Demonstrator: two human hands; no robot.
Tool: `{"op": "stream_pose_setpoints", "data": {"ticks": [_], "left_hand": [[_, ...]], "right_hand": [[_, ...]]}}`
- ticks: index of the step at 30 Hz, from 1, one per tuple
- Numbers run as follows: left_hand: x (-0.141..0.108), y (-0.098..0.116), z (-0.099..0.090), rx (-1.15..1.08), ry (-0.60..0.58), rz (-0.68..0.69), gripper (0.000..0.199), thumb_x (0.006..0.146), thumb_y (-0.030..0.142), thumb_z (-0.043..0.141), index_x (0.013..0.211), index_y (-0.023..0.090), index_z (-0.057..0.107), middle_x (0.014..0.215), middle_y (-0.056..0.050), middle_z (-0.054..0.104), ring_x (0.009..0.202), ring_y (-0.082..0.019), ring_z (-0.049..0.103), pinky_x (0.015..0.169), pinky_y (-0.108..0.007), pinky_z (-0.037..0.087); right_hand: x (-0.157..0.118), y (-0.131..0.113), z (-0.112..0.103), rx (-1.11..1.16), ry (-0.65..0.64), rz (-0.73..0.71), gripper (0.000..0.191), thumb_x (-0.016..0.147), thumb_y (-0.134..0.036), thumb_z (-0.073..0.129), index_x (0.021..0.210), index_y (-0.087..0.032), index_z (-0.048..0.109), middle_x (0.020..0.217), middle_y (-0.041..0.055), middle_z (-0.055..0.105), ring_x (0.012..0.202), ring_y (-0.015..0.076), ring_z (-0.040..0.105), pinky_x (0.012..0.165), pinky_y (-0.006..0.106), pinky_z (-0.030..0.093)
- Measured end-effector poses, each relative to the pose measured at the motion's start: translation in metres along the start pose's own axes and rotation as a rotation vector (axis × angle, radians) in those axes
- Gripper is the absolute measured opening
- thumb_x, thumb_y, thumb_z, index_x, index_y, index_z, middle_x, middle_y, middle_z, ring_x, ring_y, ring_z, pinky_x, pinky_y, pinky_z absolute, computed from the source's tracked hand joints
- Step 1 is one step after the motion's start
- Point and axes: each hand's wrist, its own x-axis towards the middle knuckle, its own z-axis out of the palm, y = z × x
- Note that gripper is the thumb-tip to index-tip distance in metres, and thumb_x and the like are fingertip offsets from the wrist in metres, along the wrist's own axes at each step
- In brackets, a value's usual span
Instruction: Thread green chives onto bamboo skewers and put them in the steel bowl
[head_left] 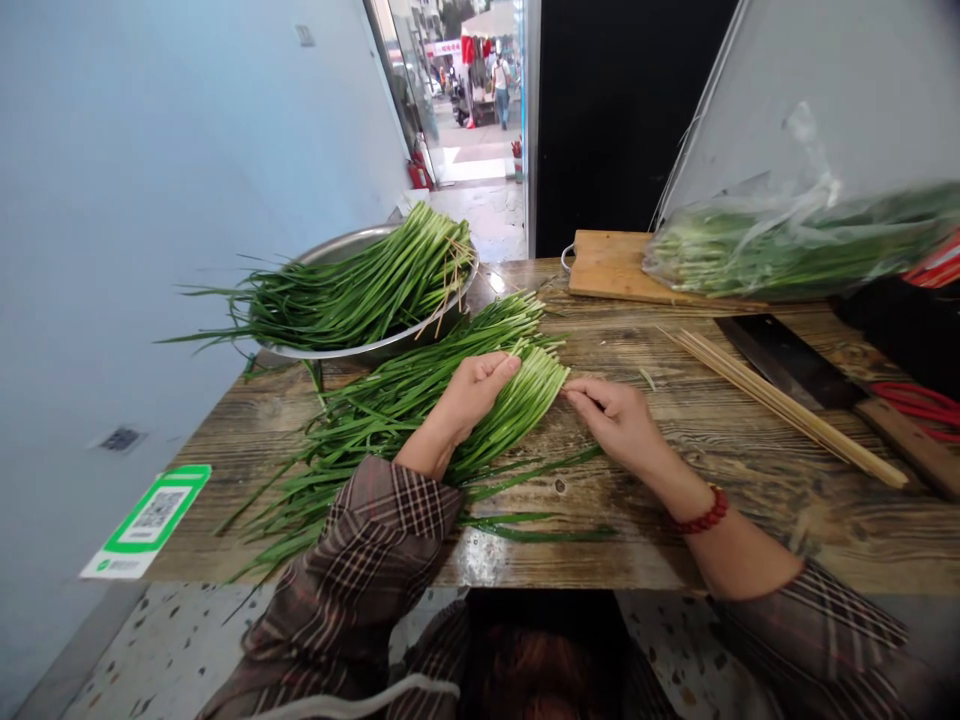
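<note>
My left hand (480, 390) is closed over a flat row of garlic chives (531, 392), thumb on top near the pale cut ends. My right hand (611, 415) pinches a thin bamboo skewer at the right edge of that row; only a bit of it shows, and the rest is hidden by fingers and stalks. Loose chives (367, 420) lie under and behind my left hand, green leaves trailing left. Past them, a metal basin (360, 240) holds more chives, with skewers (456, 265) through their pale ends.
Right of my right hand lie a bundle of bamboo skewers (787, 405) and a cleaver (780, 355). Behind them are a wooden cutting board (611, 265) and a plastic bag (810, 235) of greens. A QR card (154, 520) sits at the left table edge.
</note>
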Motion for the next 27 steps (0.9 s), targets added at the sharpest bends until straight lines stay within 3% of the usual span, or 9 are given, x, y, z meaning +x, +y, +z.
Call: {"op": "stream_pose_setpoints", "data": {"ticks": [13, 27], "left_hand": [[-0.002, 0.000, 0.007, -0.003, 0.005, -0.023, 0.046, 0.077, 0.059, 0.062, 0.070, 0.014, 0.053, 0.064, 0.002, 0.052, 0.060, -0.009, 0.045, 0.057, -0.022, 0.037], [-0.004, -0.004, 0.012, 0.010, -0.011, -0.028, 0.047, 0.077, 0.059, 0.062, 0.065, 0.015, 0.049, 0.060, 0.002, 0.048, 0.059, -0.010, 0.045, 0.057, -0.022, 0.037]], "right_hand": [[-0.001, -0.003, 0.003, -0.008, -0.025, 0.004, 0.026, 0.092, -0.026, 0.047, 0.094, -0.021, 0.072, 0.091, 0.0048, 0.076, 0.087, 0.0224, 0.070, 0.078, 0.033, 0.049], [0.000, -0.009, 0.000, -0.116, -0.011, 0.038, 0.024, 0.090, -0.026, 0.048, 0.072, -0.020, 0.064, 0.060, 0.0004, 0.063, 0.056, 0.0143, 0.055, 0.058, 0.026, 0.037]]}}
